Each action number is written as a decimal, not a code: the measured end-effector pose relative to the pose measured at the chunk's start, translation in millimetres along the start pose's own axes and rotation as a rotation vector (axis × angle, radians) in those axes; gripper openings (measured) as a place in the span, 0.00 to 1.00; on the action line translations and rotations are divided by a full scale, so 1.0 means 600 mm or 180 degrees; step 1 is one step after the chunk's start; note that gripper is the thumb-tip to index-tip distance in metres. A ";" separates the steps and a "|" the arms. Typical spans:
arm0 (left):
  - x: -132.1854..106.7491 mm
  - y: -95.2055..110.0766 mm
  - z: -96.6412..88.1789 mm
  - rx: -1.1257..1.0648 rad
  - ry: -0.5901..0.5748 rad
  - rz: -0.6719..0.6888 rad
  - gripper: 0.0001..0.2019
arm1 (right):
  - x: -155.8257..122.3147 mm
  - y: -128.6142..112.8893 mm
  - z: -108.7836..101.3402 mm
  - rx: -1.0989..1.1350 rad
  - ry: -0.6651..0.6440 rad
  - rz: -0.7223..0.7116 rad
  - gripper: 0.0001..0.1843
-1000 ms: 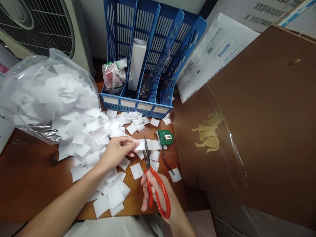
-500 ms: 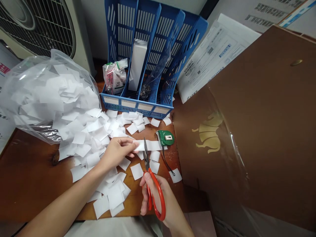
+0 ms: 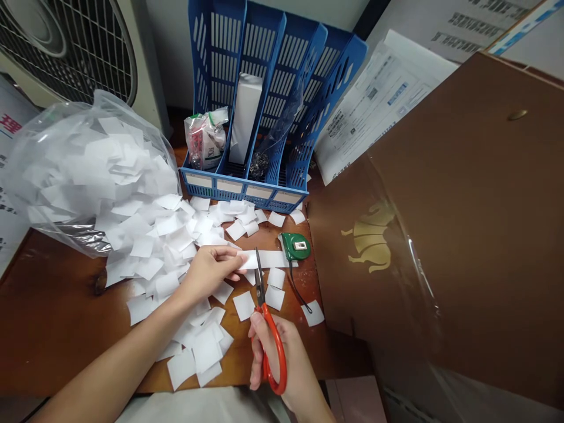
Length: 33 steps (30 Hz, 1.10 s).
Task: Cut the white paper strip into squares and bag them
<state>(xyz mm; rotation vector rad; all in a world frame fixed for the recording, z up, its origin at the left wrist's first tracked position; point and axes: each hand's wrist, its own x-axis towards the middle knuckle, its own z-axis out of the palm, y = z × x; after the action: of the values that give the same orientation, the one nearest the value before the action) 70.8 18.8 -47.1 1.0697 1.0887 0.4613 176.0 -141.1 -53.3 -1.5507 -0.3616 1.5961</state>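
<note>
Pinched by my left hand [image 3: 215, 268] is the left end of a white paper strip [image 3: 272, 259]. My right hand [image 3: 282, 358] grips red-handled scissors [image 3: 275, 346], fingers through the loops. The scissor blades lie across the strip just right of my left fingertips, and look nearly closed. A green tape measure [image 3: 295, 246] sits at the strip's right end. Several cut paper squares [image 3: 206, 348] lie loose on the table around both hands. A large heap of paper pieces [image 3: 145, 235] spreads left of my left hand.
A clear plastic bag [image 3: 88, 170] full of paper pieces stands at the left. Behind the hands is a blue file rack [image 3: 247, 191] with small packets in it. A brown box [image 3: 462, 235] fills the right side. A fan [image 3: 88, 47] stands at the back left.
The scissor handles have come closer together and the blades have narrowed across the strip. My right hand has shifted slightly left. My left hand stays in place.
</note>
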 end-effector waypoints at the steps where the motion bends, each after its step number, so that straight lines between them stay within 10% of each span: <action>1: -0.001 0.000 0.001 -0.0007 -0.0008 0.0021 0.12 | 0.001 0.002 0.000 -0.0017 0.0006 -0.0023 0.37; 7: -0.010 0.013 -0.015 -0.0055 0.0196 0.0287 0.16 | -0.001 0.015 -0.013 -0.0619 0.0006 -0.0108 0.30; 13: -0.016 0.032 -0.048 0.0144 0.0911 0.1011 0.12 | -0.017 0.024 -0.020 -0.3052 0.0764 -0.1328 0.07; 19: -0.017 0.021 -0.047 0.1044 0.0836 0.1474 0.15 | -0.011 -0.009 -0.018 -0.2961 0.0472 -0.2348 0.07; 26: -0.009 0.004 -0.050 0.2799 0.1200 0.2437 0.11 | 0.105 -0.061 -0.082 -0.2551 0.3134 -0.3018 0.16; 30: -0.011 0.010 -0.038 0.2869 0.1335 0.2812 0.18 | 0.144 -0.062 -0.082 -0.2934 0.2744 -0.3500 0.12; 33: -0.014 0.018 -0.021 0.2491 0.0722 0.2301 0.12 | 0.150 -0.054 -0.072 -0.3111 0.2356 -0.3854 0.10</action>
<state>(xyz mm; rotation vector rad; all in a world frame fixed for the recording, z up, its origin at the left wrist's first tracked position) 58.2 23.1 -34.2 2.1722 1.0783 0.7643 240.3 -71.4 -98.1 -1.8224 -1.4192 -0.1953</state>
